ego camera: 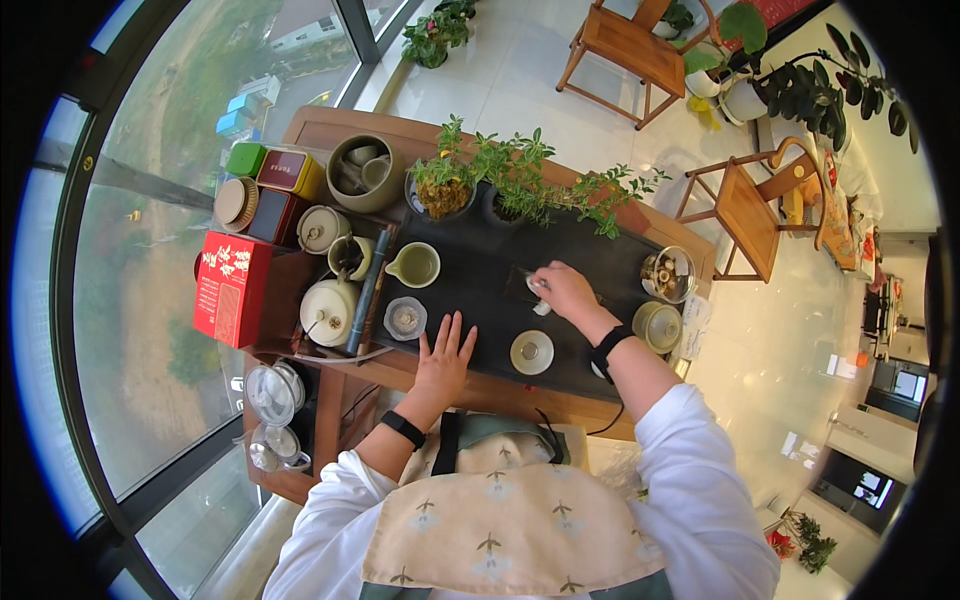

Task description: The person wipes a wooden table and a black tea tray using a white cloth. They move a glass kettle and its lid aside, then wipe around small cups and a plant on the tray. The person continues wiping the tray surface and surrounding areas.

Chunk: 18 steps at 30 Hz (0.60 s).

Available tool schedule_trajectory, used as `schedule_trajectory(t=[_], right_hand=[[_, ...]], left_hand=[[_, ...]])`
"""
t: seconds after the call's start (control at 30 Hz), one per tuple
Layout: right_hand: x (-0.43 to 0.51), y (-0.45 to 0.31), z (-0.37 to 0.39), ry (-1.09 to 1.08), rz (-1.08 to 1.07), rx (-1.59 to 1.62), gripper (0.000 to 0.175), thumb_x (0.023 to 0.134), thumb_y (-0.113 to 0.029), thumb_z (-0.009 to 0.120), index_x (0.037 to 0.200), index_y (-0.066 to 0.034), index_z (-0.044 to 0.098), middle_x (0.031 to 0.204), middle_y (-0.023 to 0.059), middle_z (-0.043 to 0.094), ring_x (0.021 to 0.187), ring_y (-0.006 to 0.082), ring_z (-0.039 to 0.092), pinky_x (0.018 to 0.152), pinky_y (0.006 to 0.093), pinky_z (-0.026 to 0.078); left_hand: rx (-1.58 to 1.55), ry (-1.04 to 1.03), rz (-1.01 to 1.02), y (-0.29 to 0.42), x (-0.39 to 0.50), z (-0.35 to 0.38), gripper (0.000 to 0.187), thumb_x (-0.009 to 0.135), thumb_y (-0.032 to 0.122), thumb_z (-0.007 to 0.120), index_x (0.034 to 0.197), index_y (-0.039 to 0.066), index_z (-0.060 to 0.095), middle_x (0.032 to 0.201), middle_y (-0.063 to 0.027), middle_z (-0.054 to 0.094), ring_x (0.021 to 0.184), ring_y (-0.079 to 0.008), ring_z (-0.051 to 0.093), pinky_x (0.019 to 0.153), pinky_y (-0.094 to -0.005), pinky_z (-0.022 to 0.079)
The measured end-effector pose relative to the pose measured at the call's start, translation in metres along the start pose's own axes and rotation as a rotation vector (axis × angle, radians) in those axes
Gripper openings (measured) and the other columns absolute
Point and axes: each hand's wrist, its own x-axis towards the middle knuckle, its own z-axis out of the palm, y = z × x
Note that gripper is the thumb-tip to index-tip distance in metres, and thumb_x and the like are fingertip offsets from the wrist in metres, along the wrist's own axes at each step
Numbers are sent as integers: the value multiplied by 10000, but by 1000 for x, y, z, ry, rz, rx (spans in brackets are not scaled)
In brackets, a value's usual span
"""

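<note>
My right hand (564, 291) is closed on a crumpled white tissue or cloth (541, 307) against the dark tea tray (480, 255), where a patch beside it looks wet. Spread flat near the tray's front edge, my left hand (444, 360) holds nothing. Just left of its fingers stands a small clear dish (405, 319) with a textured middle. A spouted pitcher (417, 265) sits behind that dish. Between my hands, nearer the right one, is a pale cup or bowl (532, 352). At the tray's right end stand a lidded bowl (658, 327) and a glass bowl of dried pieces (667, 274).
Leafy potted plants (442, 187) line the tray's back edge. To the left stand a white kettle (328, 313), a red box (231, 289), tins and a large ceramic bowl (364, 173). Glass pots (274, 394) sit on a lower shelf. Wooden chairs (750, 217) stand beyond the table.
</note>
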Motion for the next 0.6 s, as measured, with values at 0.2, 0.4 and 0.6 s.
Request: schedule_trajectory(t=[0.2, 0.4, 0.6], right_hand=[[37, -25, 20, 81, -120, -86, 82, 845, -109, 649, 920, -91, 676, 943, 133, 615, 882, 363, 664, 744, 479, 550], [18, -2, 8, 5, -58, -242, 104, 798, -66, 653, 902, -58, 652, 948, 153, 618, 895, 365, 671, 743, 485, 561], [-14, 22, -4, -4, 98, -376, 83, 873, -89, 588, 912, -62, 655, 972, 149, 638, 912, 357, 672, 786, 469, 555]], left_hand=[[-24, -40, 10, -3, -1, -4, 1008, 790, 337, 803, 1620, 163, 258, 1692, -202, 116, 1564, -351, 163, 1151, -635, 311], [-47, -62, 6, -3, -1, -5, 992, 803, 327, 792, 1621, 171, 253, 1696, -195, 95, 1569, -347, 144, 1160, -635, 298], [-63, -27, 12, -5, -1, -3, 940, 830, 287, 753, 1621, 170, 259, 1698, -193, 86, 1572, -344, 134, 1164, -635, 286]])
